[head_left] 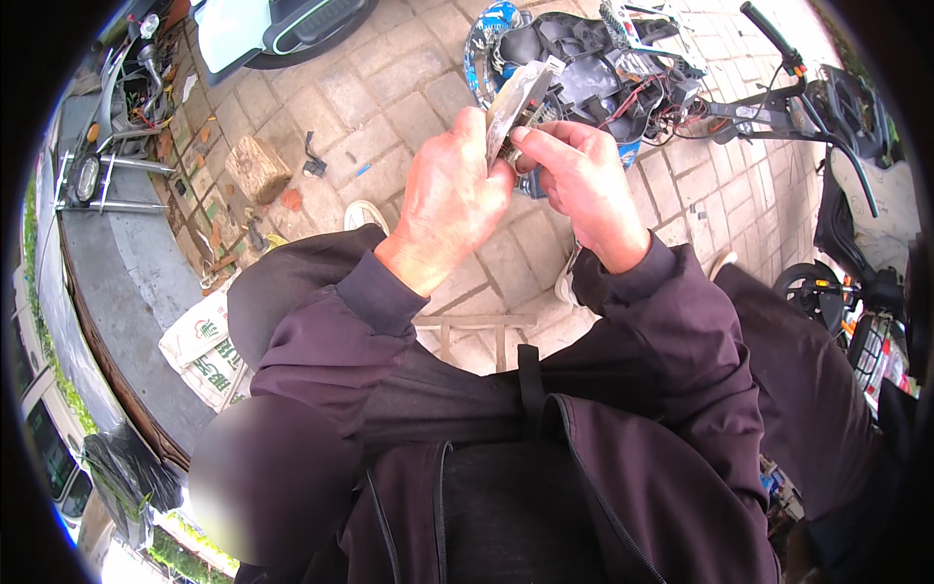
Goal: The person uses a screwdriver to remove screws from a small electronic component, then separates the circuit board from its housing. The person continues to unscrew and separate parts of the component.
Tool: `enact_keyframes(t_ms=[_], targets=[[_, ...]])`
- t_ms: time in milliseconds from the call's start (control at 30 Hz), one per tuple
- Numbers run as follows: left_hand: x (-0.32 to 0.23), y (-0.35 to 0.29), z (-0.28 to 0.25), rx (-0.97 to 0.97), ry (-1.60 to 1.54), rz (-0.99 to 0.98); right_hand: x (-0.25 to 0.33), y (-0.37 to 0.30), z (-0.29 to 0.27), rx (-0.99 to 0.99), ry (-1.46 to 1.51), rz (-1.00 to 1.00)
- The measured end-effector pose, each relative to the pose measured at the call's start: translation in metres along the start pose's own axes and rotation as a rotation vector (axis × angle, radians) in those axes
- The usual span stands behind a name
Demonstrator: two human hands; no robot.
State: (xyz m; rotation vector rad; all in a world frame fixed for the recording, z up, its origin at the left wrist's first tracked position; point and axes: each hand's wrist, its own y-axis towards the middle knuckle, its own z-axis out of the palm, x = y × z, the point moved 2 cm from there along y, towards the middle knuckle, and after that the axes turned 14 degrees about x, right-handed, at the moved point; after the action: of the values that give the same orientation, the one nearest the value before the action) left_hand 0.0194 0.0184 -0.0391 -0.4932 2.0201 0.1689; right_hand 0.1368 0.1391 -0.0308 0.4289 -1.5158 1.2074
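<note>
Out in front of me, my left hand (448, 195) is closed around a flat, elongated part (516, 102) with a pale, partly clear face and a darker edge. The part stands tilted, its upper end pointing away and to the right. My right hand (592, 180) meets its near right side, thumb and forefinger pinched together there. Something small and dark sits by those fingertips, too hidden to name. Just beyond both hands lies a partly dismantled two-wheeler, with a black plastic shell (584, 83), a blue patterned piece (477, 58) and loose red and black wires (637, 107).
A handlebar (773, 34) juts up at the far right. On the brick paving lie a wooden block (258, 168) and a small black part (313, 156). Metal tubing (117, 180) and a printed sack (204, 336) are at the left. Another person's dark-clothed leg (808, 360) is at my right.
</note>
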Motion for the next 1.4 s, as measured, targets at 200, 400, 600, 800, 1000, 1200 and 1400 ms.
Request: enact_keyframes(t_ms=[200,400,600,800,1000,1200,1400], targets=[[-0.0006,0.0000,0.0009,-0.036,0.055,0.095,0.0024,-0.0030,-0.0011,0.042,0.088,0.010],[-0.0030,-0.0005,0.0003,-0.045,0.093,0.089,0.0045,-0.0047,0.0007,0.089,0.154,-0.032],[-0.0058,-0.0026,-0.0015,-0.063,0.129,0.121,0.0040,-0.0036,-0.0001,0.111,0.169,-0.049],[-0.0039,-0.0026,-0.0016,-0.053,0.177,0.105,0.0040,-0.0048,-0.0010,0.146,0.186,-0.083],[-0.0039,-0.0022,-0.0003,-0.086,0.190,0.130,0.0048,-0.0040,-0.0022,0.127,0.141,-0.063],[-0.0029,-0.0007,0.0001,-0.075,0.039,0.049,0.0039,-0.0024,-0.0004,0.012,-0.004,-0.090],[-0.0035,0.0029,-0.0007,-0.026,-0.139,-0.008,0.0044,-0.0083,0.0065,-0.088,-0.160,-0.223]])
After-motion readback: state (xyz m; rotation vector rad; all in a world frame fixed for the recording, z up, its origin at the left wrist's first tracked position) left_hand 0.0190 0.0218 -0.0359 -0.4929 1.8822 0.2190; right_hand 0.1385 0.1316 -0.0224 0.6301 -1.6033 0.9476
